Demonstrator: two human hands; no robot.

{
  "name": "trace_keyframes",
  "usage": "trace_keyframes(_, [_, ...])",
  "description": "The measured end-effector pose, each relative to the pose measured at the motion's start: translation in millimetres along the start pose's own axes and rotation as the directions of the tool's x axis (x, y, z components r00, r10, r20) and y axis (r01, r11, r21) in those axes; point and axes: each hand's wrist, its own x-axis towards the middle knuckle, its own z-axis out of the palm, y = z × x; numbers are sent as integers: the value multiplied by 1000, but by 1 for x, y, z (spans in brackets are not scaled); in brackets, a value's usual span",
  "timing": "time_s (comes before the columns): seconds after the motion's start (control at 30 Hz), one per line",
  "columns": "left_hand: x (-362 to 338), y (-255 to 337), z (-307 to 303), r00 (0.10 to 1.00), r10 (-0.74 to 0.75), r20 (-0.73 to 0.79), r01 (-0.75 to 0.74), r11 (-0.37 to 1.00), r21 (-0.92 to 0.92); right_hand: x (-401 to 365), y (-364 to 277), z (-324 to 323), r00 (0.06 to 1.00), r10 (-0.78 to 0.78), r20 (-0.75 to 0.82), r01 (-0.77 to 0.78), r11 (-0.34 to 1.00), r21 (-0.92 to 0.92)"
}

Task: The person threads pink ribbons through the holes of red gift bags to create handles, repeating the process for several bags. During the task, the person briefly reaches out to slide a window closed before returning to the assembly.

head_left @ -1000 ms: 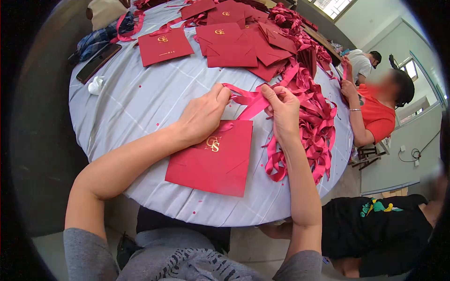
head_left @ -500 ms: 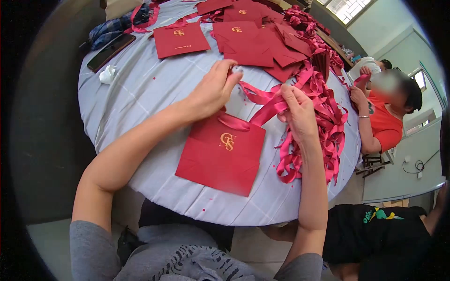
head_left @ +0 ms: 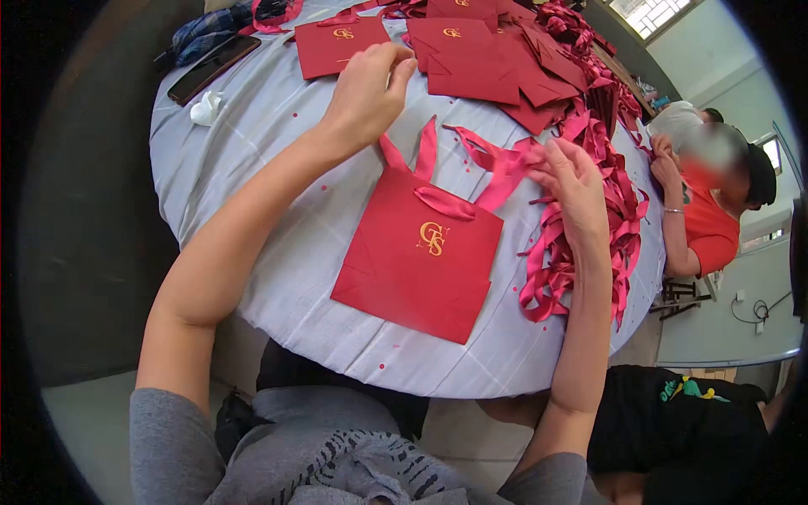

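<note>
A flat red paper bag [head_left: 412, 265] with a gold monogram lies on the cloth before me. Pink ribbon [head_left: 446, 203] loops across its top front, with loose ends spreading upward on both sides. Beyond the bag's upper left corner is my left hand [head_left: 366, 97], fingers curled together; whatever they hold, if anything, is hidden. One upright ribbon end [head_left: 427, 147] stands just below that hand, apart from it. To the upper right of the bag, my right hand [head_left: 572, 185] is closed in a pinch on the pink ribbon [head_left: 505, 172] running from the bag.
A heap of pink ribbons [head_left: 619, 219] lies right of my right hand. More red bags [head_left: 471, 63] are piled at the back. A phone [head_left: 213, 70], a crumpled tissue [head_left: 206, 108] and plaid cloth [head_left: 210, 34] are at the left. A person in red [head_left: 707, 219] sits at the right.
My left hand has lifted away up and left, off the ribbon at the bag's top, leaving its ends standing free. My right hand has shifted slightly right, still pinching ribbon.
</note>
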Motion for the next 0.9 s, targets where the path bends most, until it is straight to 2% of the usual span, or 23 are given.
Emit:
trace_keyframes(0.07, [-4, 28, -7, 990, 136, 36, -132, 987, -92, 1, 5, 1, 955, -276, -112, 240, 935, -263])
trace_keyframes(0.1, [-8, 39, -6, 976, 200, 84, -178, 960, -215, 1, 0, -4, 948, -307, -87, 261, 903, -340])
trace_keyframes(0.13, [-15, 53, -7, 949, 248, 194, -182, 935, -304, -2, -6, -6, 946, -310, -95, 260, 901, -346])
trace_keyframes(0.17, [-23, 64, -8, 907, 301, 295, -173, 905, -389, -5, -13, -7, 961, -259, -95, 214, 917, -336])
trace_keyframes(0.2, [-31, 71, -6, 840, 427, 335, -314, 886, -340, -9, -19, -8, 974, -207, -95, 166, 931, -324])
trace_keyframes(0.23, [-36, 76, -5, 813, 435, 387, -320, 889, -327, -11, -22, -8, 979, -172, -111, 127, 936, -327])
trace_keyframes(0.27, [-40, 79, -3, 783, 442, 438, -328, 891, -314, -14, -25, -7, 985, -153, -80, 108, 907, -406])
trace_keyframes(0.3, [-44, 75, 3, 772, 410, 486, -314, 910, -270, -15, -26, -7, 990, -131, -50, 91, 871, -483])
trace_keyframes(0.33, [-48, 73, 6, 769, 417, 483, -318, 907, -277, -14, -21, -7, 978, -209, 28, 177, 743, -645])
trace_keyframes(0.4, [-53, 67, 13, 767, 313, 560, -274, 949, -154, -18, -14, -5, 993, 37, 114, 52, 726, -686])
trace_keyframes(0.43, [-53, 65, 14, 764, 320, 560, -279, 947, -161, -20, -18, 2, 978, 165, 129, -16, 675, -738])
trace_keyframes(0.5, [-53, 64, 18, 781, 299, 548, -229, 954, -194, -19, -4, 5, 970, 106, 221, 108, 623, -774])
trace_keyframes(0.57, [-52, 64, 20, 783, 293, 549, -197, 954, -227, -21, -5, 12, 973, 110, 202, 83, 653, -753])
trace_keyframes(0.63, [-50, 64, 20, 784, 284, 552, -164, 953, -256, -20, -5, 15, 985, 46, 168, 66, 792, -607])
trace_keyframes(0.7, [-47, 67, 20, 725, 119, 679, 131, 943, -305, -20, -10, 20, 984, 69, 162, 9, 899, -438])
trace_keyframes(0.73, [-46, 69, 20, 730, 129, 671, 124, 941, -315, -22, -15, 23, 984, 82, 159, -28, 949, -315])
trace_keyframes(0.77, [-45, 70, 19, 737, 100, 668, 171, 929, -329, -22, -16, 23, 981, 84, 173, -39, 968, -248])
trace_keyframes(0.8, [-45, 71, 17, 743, 70, 666, 218, 915, -340, -22, -14, 24, 982, 77, 173, -31, 966, -255])
trace_keyframes(0.87, [-45, 70, 16, 751, 54, 658, 238, 907, -347, -20, -11, 24, 988, -21, 156, 53, 977, -206])
trace_keyframes(0.9, [-46, 70, 17, 753, 34, 657, 264, 899, -349, -20, -11, 24, 983, -19, 182, 48, 986, -160])
